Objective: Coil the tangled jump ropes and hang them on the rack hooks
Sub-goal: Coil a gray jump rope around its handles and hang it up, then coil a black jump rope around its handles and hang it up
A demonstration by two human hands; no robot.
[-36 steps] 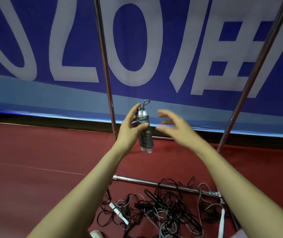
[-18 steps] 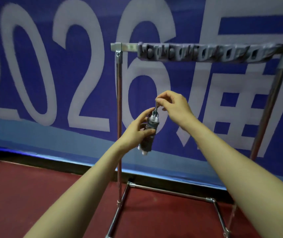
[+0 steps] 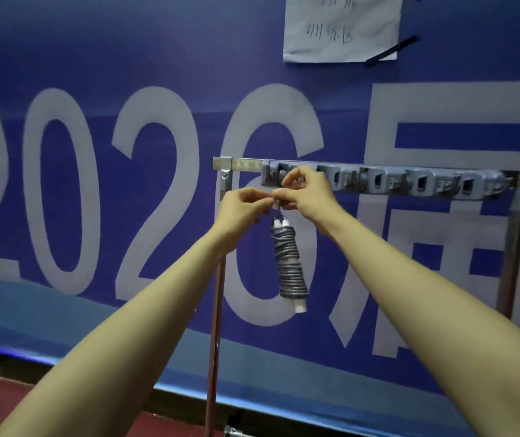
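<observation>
A coiled grey jump rope [image 3: 288, 264] with white handle ends hangs straight down below my hands. My left hand [image 3: 242, 209] pinches its small top loop from the left. My right hand [image 3: 304, 192] pinches the same loop from the right, fingers raised against the leftmost hooks of the grey hook strip [image 3: 410, 182]. That strip runs along the top bar of the metal rack [image 3: 236, 164]. Whether the loop sits on a hook is hidden by my fingers.
The rack's left upright [image 3: 216, 326] drops to the red floor [image 3: 0, 402]; its right upright [image 3: 512, 247] stands at the far right. A blue banner [image 3: 94, 184] with large pale characters covers the wall behind, with a taped paper sheet [image 3: 340, 26] above.
Both hands rose with the coiled rope to the hook strip. My left hand shifted from gripping the coil's body to pinching its top loop, so the coil now dangles. The view tilted upward.
</observation>
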